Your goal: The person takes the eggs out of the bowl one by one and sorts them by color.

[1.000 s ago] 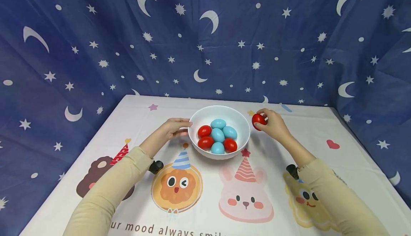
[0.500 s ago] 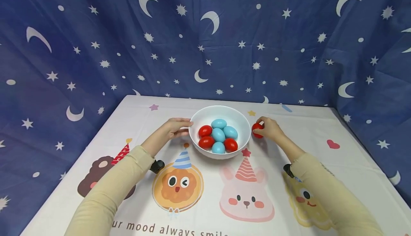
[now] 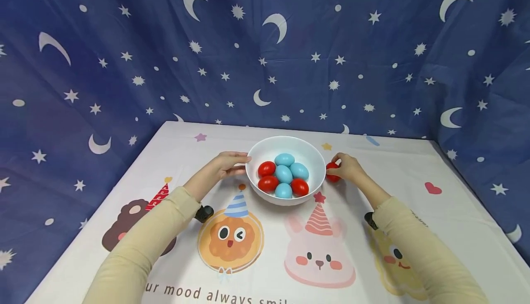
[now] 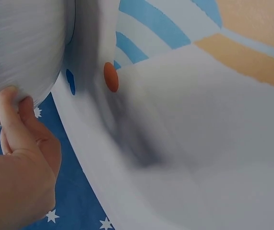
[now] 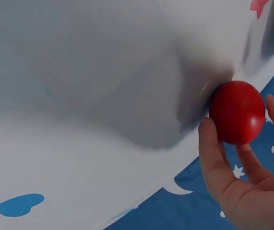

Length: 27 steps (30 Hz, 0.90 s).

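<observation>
A white bowl (image 3: 269,149) stands on the table in the head view, holding several glossy blue eggs (image 3: 283,174) and 3 red eggs (image 3: 268,184). My left hand (image 3: 229,163) holds the bowl's left side at the rim; the left wrist view shows the fingers against its outer wall. Just right of the bowl, my right hand (image 3: 349,168) has another red egg (image 5: 237,112) between thumb and fingers, low at the tabletop. In the head view the fingers partly cover this egg. Whether it rests on the cloth is hard to tell.
A white tablecloth (image 3: 232,138) with cartoon prints covers the table. Behind and to the left hangs a dark blue curtain (image 3: 232,88) with moons and stars. Dark wrist devices, one on the left wrist (image 3: 204,213), show beside both sleeves.
My right hand has lowered the red egg toward the tabletop beside the bowl. The left hand stays at the bowl's rim, and the eggs inside lie as before.
</observation>
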Each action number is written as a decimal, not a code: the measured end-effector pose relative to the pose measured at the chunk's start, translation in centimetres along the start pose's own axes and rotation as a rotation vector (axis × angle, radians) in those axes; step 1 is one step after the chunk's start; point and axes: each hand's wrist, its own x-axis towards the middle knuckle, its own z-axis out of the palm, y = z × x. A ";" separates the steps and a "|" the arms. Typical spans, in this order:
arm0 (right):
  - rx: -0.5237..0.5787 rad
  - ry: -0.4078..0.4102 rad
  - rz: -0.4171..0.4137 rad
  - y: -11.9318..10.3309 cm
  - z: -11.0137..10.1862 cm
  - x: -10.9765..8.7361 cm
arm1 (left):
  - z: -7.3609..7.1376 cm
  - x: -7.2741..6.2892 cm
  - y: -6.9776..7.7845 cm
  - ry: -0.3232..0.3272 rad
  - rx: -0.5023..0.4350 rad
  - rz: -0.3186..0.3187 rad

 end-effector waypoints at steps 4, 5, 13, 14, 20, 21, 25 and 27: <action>0.019 -0.010 -0.007 0.3 -0.6 -0.2 | 0.2 0.0 0.2 -0.003 0.000 -0.013; 0.029 -0.015 -0.006 0.3 -0.7 -0.2 | 0.2 0.0 0.3 0.003 0.001 -0.016; 0.066 -0.026 0.009 0.1 -0.5 0.0 | 0.0 -0.1 0.2 0.004 0.009 -0.013; 0.072 -0.029 0.014 0.1 -0.5 0.0 | 0.0 0.0 0.1 0.002 0.006 -0.016; 0.106 -0.034 0.023 -0.1 -0.2 0.0 | -0.4 0.0 -0.1 0.009 -0.048 -0.042; 0.109 -0.034 0.026 -0.2 -0.2 0.0 | -0.4 0.0 0.0 0.012 -0.053 -0.043; 0.108 -0.034 0.052 -0.1 -0.2 -0.1 | -0.2 0.0 0.0 0.004 -0.051 -0.037; 0.100 -0.031 0.060 0.1 -0.2 -0.3 | 0.0 0.0 -0.1 -0.005 -0.044 -0.031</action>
